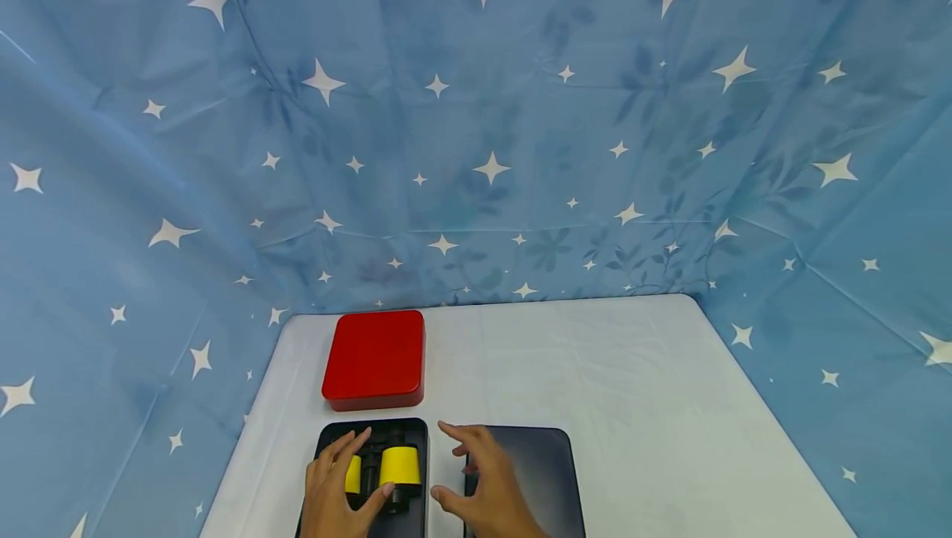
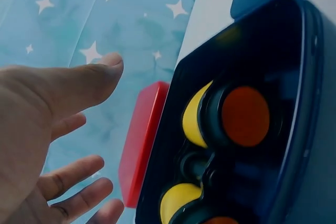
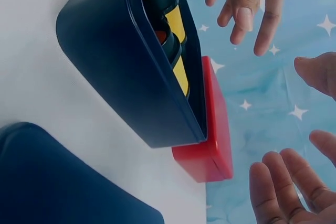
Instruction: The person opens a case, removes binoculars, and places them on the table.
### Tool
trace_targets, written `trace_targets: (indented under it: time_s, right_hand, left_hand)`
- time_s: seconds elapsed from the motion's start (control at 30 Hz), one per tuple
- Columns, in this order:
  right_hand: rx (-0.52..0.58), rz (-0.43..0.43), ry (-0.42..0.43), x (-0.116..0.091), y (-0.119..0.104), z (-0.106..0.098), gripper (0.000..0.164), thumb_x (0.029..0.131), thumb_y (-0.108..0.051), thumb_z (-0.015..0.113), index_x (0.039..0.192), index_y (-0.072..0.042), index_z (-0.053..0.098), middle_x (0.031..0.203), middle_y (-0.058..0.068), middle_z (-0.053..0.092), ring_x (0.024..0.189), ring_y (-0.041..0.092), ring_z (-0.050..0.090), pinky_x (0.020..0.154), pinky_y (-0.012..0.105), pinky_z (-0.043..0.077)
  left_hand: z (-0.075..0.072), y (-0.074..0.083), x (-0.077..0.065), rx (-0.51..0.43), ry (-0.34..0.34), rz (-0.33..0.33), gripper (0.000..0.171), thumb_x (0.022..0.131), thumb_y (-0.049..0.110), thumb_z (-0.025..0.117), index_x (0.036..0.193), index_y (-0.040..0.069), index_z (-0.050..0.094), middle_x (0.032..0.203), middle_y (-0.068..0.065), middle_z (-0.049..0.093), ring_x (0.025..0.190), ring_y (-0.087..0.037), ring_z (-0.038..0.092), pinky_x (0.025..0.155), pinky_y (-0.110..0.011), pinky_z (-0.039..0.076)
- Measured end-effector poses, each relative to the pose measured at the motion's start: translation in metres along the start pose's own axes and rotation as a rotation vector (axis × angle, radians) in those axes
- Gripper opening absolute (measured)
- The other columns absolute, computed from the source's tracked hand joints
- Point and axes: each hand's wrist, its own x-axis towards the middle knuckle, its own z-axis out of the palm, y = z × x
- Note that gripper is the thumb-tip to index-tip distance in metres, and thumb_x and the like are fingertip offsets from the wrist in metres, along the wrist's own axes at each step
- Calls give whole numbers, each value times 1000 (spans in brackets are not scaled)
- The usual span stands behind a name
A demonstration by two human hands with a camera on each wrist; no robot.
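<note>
Yellow-and-black binoculars [image 1: 400, 465] lie inside a dark open box [image 1: 411, 519] at the front of the table. Over the box's left part, my left hand [image 1: 330, 484] hovers with fingers spread, hiding some of the binoculars in the head view. Orange-tinted lenses [image 2: 245, 116] show in the left wrist view. My right hand [image 1: 491, 484] is held above the gap between the box and a dark flat lid [image 1: 546, 480], thumb and fingers apart. Neither hand holds anything.
Behind the dark box lies a red square box [image 1: 378, 356], its top closed. A white cloth [image 1: 632, 406] covers the table. Blue curtains with white stars [image 1: 491, 108] hang along the back and both sides.
</note>
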Motion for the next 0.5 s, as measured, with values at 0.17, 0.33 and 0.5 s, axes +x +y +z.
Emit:
trace_targets:
  time_s: [0.17,0.33,0.5]
  right_hand:
    - [24,5,-25,3,-3,3,75,90,-27,87,156,-33,52,135,6,61,105,10,61,83,34,63]
    - [13,25,-31,6,-7,7,75,90,-35,87,156,-35,51,138,6,60,106,11,61,83,32,62]
    - [-8,56,-37,10,-11,11,76,89,-39,87,155,-38,51,138,4,61,108,11,62,87,32,62]
  left_hand:
    - [-5,-6,3,14,-12,-20,84,81,38,93,153,16,57,157,-26,46,123,-43,47,102,-66,52]
    - [-7,-14,5,18,-20,-27,85,80,40,93,153,15,57,156,-26,47,123,-44,48,102,-67,51]
    - [-10,-21,9,30,-47,-39,85,80,38,93,154,16,56,157,-27,46,125,-46,47,104,-70,49]
